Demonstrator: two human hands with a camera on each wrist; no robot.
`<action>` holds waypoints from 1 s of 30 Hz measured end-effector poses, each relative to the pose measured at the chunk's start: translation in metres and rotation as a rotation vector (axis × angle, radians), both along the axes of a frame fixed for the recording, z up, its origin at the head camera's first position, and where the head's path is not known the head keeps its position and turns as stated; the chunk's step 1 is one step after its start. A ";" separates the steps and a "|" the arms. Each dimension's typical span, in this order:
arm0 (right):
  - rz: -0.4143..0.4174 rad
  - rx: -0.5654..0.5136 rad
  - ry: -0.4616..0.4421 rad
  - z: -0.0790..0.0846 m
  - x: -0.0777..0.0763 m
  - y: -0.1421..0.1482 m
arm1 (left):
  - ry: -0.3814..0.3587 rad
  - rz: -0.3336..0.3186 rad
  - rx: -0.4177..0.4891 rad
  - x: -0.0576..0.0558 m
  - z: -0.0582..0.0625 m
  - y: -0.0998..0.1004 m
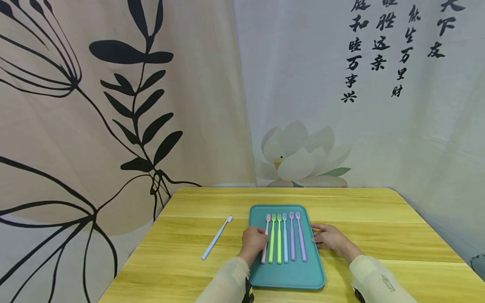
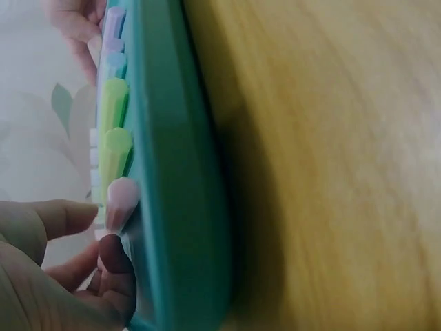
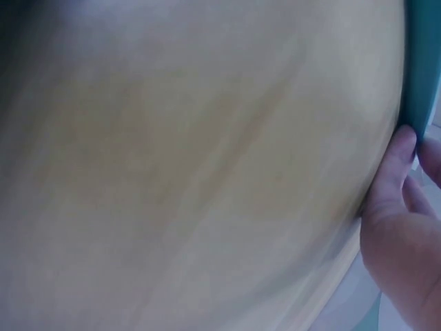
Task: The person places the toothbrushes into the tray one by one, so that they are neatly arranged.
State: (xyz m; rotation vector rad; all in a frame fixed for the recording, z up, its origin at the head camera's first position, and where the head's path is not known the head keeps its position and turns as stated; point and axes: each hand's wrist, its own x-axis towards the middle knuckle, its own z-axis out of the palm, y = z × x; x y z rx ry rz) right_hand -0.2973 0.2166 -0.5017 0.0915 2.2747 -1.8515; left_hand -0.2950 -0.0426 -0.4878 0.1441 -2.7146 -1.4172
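A teal tray (image 1: 286, 277) lies on the wooden table, with several toothbrushes side by side on it. My left hand (image 1: 254, 243) is over the tray's left side, thumb and forefinger around the pink toothbrush (image 1: 263, 254); in the left wrist view the fingers (image 2: 116, 258) come close on either side of its handle, partly hiding it. Right of it lie yellow-green toothbrushes (image 1: 279, 242), a blue one (image 1: 285, 244) and purple ones (image 1: 301, 240), heads toward the far side. My right hand (image 1: 331, 239) grips the tray's right rim between thumb and fingers.
A light blue toothbrush (image 1: 216, 239) lies slanted on the table (image 1: 182, 252) left of the tray. Behind the table's far edge hangs a printed curtain (image 1: 212, 105) with plants, a lotus and black characters.
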 end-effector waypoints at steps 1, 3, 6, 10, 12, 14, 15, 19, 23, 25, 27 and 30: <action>-0.002 0.002 -0.001 0.000 0.000 0.000 | 0.003 -0.004 0.002 0.000 0.000 -0.001; -0.003 0.004 -0.001 0.000 -0.001 0.000 | 0.027 -0.015 -0.012 -0.002 0.001 -0.003; -0.003 0.008 0.000 0.000 -0.001 0.000 | 0.086 -0.031 -0.039 -0.004 0.003 -0.008; -0.003 0.000 -0.009 0.000 -0.001 0.000 | 0.144 -0.032 -0.042 -0.008 0.007 -0.015; 0.002 -0.001 -0.009 0.000 -0.001 0.000 | 0.144 -0.026 -0.026 -0.010 0.008 -0.019; 0.000 -0.002 -0.008 0.000 -0.001 0.000 | 0.143 -0.022 -0.015 -0.012 0.009 -0.023; 0.001 0.001 -0.005 0.000 -0.001 0.000 | 0.142 -0.022 -0.009 -0.013 0.009 -0.025; -0.004 0.000 -0.002 0.001 0.000 -0.001 | 0.124 -0.036 0.016 -0.016 0.009 -0.032; -0.004 0.002 -0.002 0.001 0.000 -0.001 | 0.096 -0.049 0.055 -0.018 0.007 -0.039; -0.007 0.006 -0.003 0.000 0.000 -0.001 | 0.095 -0.061 0.073 -0.019 0.007 -0.044; -0.008 0.012 -0.003 0.001 0.000 -0.001 | 0.085 -0.077 0.098 -0.021 0.006 -0.049; -0.012 0.019 -0.006 0.001 0.000 -0.002 | 0.091 -0.099 0.112 -0.024 0.006 -0.057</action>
